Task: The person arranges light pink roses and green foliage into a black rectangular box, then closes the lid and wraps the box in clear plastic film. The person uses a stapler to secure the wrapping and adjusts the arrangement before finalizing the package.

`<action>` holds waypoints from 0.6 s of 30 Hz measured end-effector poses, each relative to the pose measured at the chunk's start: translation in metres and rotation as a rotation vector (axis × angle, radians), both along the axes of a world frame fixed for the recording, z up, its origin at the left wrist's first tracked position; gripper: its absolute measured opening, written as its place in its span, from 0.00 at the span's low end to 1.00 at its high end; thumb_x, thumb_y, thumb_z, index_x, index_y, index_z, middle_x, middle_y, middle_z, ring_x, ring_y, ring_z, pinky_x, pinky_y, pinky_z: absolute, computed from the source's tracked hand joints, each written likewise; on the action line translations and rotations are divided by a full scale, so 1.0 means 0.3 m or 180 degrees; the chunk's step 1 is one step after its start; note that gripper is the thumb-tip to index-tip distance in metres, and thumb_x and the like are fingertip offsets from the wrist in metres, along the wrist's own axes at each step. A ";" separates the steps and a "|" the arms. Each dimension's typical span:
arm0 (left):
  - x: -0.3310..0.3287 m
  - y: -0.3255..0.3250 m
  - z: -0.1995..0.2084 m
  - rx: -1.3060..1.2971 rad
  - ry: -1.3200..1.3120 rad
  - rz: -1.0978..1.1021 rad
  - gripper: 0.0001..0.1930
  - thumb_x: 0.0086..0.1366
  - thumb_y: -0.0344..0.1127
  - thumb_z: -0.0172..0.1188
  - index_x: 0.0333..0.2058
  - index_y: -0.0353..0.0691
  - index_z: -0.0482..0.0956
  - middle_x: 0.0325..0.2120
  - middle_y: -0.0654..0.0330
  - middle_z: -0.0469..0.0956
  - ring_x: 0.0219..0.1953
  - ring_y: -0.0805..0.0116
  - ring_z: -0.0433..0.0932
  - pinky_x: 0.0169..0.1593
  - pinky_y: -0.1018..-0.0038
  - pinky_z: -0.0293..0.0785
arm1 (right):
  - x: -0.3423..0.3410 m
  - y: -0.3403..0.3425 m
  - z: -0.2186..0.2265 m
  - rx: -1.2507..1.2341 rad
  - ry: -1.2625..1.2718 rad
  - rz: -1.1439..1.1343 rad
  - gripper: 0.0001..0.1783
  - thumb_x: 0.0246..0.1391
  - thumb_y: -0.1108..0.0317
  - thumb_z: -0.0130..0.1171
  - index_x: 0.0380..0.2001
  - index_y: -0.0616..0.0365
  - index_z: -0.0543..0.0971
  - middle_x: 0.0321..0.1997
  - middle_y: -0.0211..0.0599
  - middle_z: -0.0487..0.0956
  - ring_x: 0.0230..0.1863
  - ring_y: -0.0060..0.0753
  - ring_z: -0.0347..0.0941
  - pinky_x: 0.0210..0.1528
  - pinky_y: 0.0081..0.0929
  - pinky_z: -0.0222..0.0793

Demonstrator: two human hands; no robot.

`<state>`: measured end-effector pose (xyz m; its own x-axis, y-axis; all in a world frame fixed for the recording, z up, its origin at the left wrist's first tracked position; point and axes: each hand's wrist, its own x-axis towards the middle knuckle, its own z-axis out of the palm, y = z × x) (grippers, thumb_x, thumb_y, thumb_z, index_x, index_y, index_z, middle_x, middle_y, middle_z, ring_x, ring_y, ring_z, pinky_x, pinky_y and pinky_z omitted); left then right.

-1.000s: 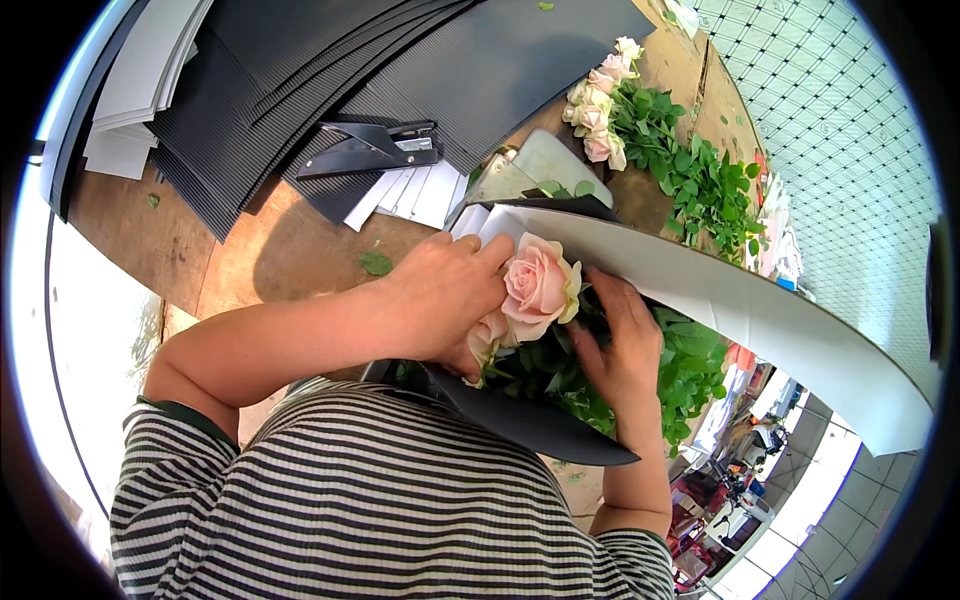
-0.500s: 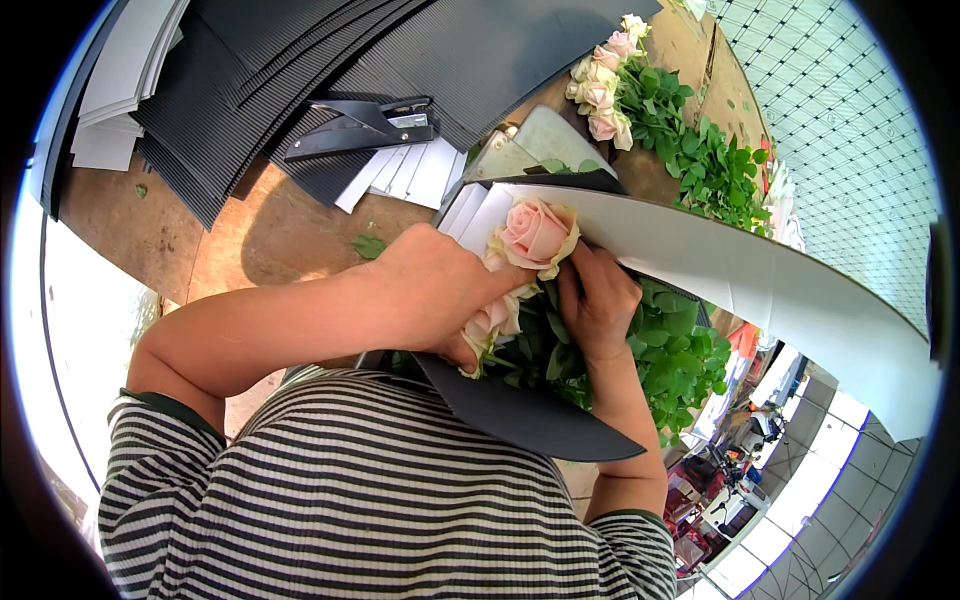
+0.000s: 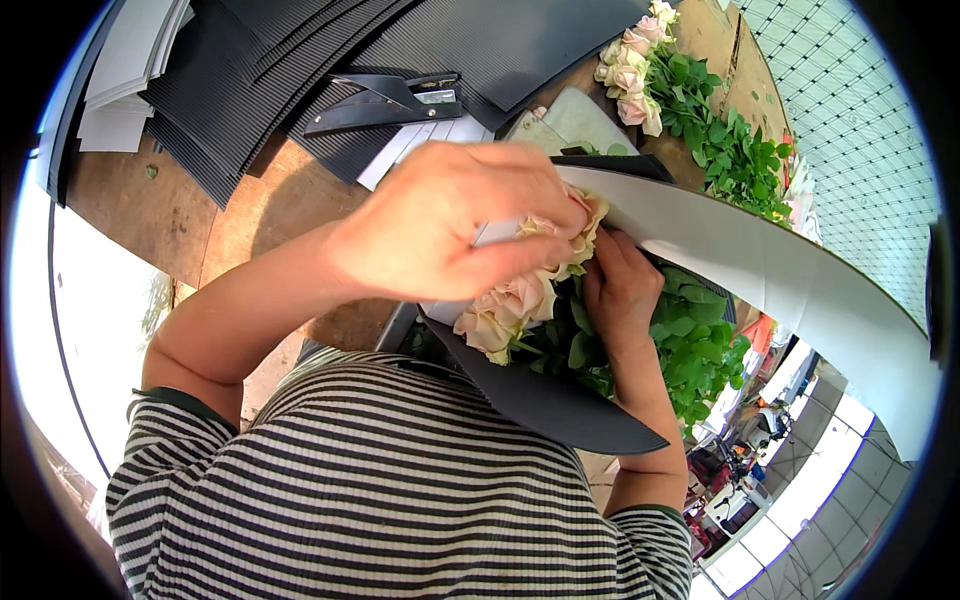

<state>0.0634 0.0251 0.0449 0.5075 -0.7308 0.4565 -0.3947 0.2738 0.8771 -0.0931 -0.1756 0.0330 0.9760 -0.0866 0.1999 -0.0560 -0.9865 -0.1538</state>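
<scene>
Pale pink roses lie in a black and white wrapping sheet in front of me. My left hand [image 3: 455, 220] reaches over the topmost rose [image 3: 590, 212], its thumb and fingers closed about the petals and slightly smeared by motion. Just below that bloom, my right hand [image 3: 622, 295] is closed with bent fingers, seemingly around its stem, which the hand hides. Nearer my body are more rose heads [image 3: 505, 310]. Green leaves [image 3: 700, 345] spread out beyond my right wrist. The sheet's black flap [image 3: 550, 400] curves under the flowers, and its long white side [image 3: 760, 255] stretches off to the right.
On the round wooden table [image 3: 170, 225] lie black corrugated sheets [image 3: 225, 95], white card strips [image 3: 120, 80] and a black stapler [image 3: 385, 105]. Another rose bunch [image 3: 640, 75] rests at the back right. A pale metal piece [image 3: 580, 120] sits behind the wrapping.
My left hand has risen and shifted from beside the lower roses to over the topmost rose, uncovering the lower blooms. My right hand stays close under the top rose. The whole view has shifted slightly.
</scene>
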 end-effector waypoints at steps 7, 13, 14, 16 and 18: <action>-0.125 -0.073 -0.038 0.1625 -0.1710 -0.0615 0.22 0.52 0.50 0.65 0.41 0.42 0.77 0.57 0.61 0.66 0.26 0.60 0.80 0.27 0.67 0.77 | -0.013 0.018 0.091 0.0407 0.0377 0.0015 0.16 0.47 0.74 0.61 0.43 0.55 0.78 0.38 0.41 0.78 0.35 0.45 0.76 0.39 0.29 0.74; -0.112 -0.044 -0.091 0.1413 -0.1171 -0.0526 0.23 0.54 0.50 0.64 0.45 0.45 0.77 0.59 0.65 0.65 0.29 0.62 0.81 0.30 0.66 0.77 | -0.132 -0.116 0.423 0.2421 -0.2400 -0.0428 0.13 0.54 0.71 0.58 0.44 0.62 0.75 0.41 0.46 0.78 0.42 0.38 0.76 0.45 0.29 0.72; -0.105 -0.050 -0.097 0.1297 -0.1139 -0.0625 0.22 0.54 0.50 0.63 0.45 0.46 0.77 0.59 0.66 0.65 0.30 0.62 0.81 0.31 0.66 0.77 | -0.151 -0.124 0.497 0.2702 -0.2853 -0.0433 0.14 0.55 0.69 0.58 0.44 0.62 0.75 0.42 0.46 0.78 0.44 0.38 0.76 0.46 0.29 0.72; -0.094 -0.045 -0.116 0.1161 -0.1056 -0.0661 0.21 0.56 0.49 0.63 0.46 0.47 0.77 0.59 0.66 0.65 0.31 0.62 0.80 0.31 0.67 0.77 | -0.228 -0.200 0.524 0.2745 -0.2524 -0.0212 0.17 0.54 0.65 0.61 0.45 0.63 0.75 0.42 0.48 0.79 0.43 0.38 0.76 0.46 0.31 0.73; -0.086 -0.045 -0.117 0.1316 -0.0984 -0.0730 0.20 0.59 0.51 0.58 0.45 0.48 0.78 0.57 0.66 0.66 0.34 0.62 0.80 0.35 0.67 0.77 | -0.221 -0.187 0.527 0.2371 -0.0928 0.0136 0.19 0.52 0.62 0.63 0.41 0.66 0.77 0.39 0.49 0.80 0.41 0.40 0.78 0.45 0.33 0.73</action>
